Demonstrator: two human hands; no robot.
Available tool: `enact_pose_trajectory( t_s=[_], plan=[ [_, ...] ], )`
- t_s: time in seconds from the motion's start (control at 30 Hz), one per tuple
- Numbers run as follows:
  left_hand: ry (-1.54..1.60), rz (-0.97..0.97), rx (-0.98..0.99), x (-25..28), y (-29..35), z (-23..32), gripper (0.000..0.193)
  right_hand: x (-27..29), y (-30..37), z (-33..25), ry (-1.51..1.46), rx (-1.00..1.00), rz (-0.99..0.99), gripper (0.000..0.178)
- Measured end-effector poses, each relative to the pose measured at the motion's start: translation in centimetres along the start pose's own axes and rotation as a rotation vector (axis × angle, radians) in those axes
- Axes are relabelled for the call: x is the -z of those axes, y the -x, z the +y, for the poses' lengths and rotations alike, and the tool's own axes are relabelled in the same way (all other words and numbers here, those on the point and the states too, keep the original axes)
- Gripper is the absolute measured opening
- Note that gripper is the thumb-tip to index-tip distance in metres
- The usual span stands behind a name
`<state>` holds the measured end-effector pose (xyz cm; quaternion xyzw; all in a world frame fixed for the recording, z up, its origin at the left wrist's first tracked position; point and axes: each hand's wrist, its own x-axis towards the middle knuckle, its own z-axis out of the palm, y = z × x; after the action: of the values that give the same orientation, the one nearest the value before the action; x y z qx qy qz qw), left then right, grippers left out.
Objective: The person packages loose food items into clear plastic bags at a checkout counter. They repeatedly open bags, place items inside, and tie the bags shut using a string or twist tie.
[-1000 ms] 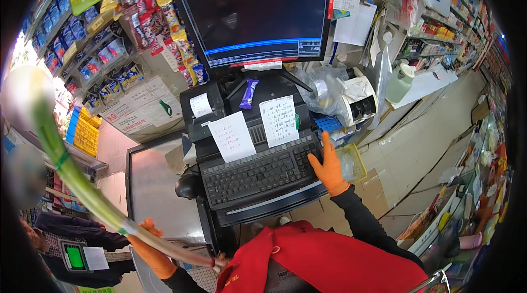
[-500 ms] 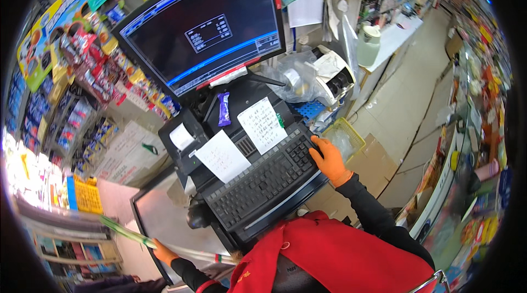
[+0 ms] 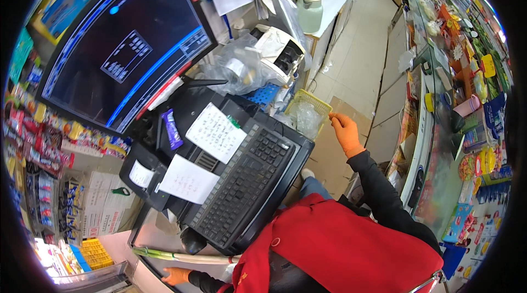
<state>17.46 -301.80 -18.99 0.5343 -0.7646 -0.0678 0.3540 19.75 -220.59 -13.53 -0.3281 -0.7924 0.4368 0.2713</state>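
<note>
A long green onion (image 3: 181, 257), green at one end and pale along the stalk, lies across the metal-topped counter (image 3: 144, 232) at the lower left. Just nearer than the stalk, my left hand (image 3: 177, 276) has its fingers stretched out over the counter's edge, apart from the stalk. My right hand (image 3: 347, 135) is off the black keyboard (image 3: 247, 186), in the air beside a yellow basket (image 3: 301, 97). Its fingers are loosely bent, with nothing visible in them. Both hands look orange. Two handwritten paper slips (image 3: 216, 132) rest above the keys.
A large monitor (image 3: 132, 46) stands behind the keyboard, with a purple-wrapped bar (image 3: 172, 128) below it. A receipt printer (image 3: 141, 175) sits left. Beyond are a white counting machine (image 3: 280, 54) and a pale green jug (image 3: 310, 13). A glass-edged display counter (image 3: 428, 144) runs along the right.
My left hand has let go of the green onion, which now lies on the counter. My right hand has lifted off the keypad and moved right. The view has turned and shifted right.
</note>
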Motion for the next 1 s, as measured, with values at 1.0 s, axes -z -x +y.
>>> enact_pose_trajectory(
  t_s=[1.0],
  plan=[
    [0.094, -1.305, -1.79, 12.9, 66.0, 35.7, 0.031, -25.5, -21.0, 37.9, 0.379, -0.28, -1.145, 0.068]
  ],
)
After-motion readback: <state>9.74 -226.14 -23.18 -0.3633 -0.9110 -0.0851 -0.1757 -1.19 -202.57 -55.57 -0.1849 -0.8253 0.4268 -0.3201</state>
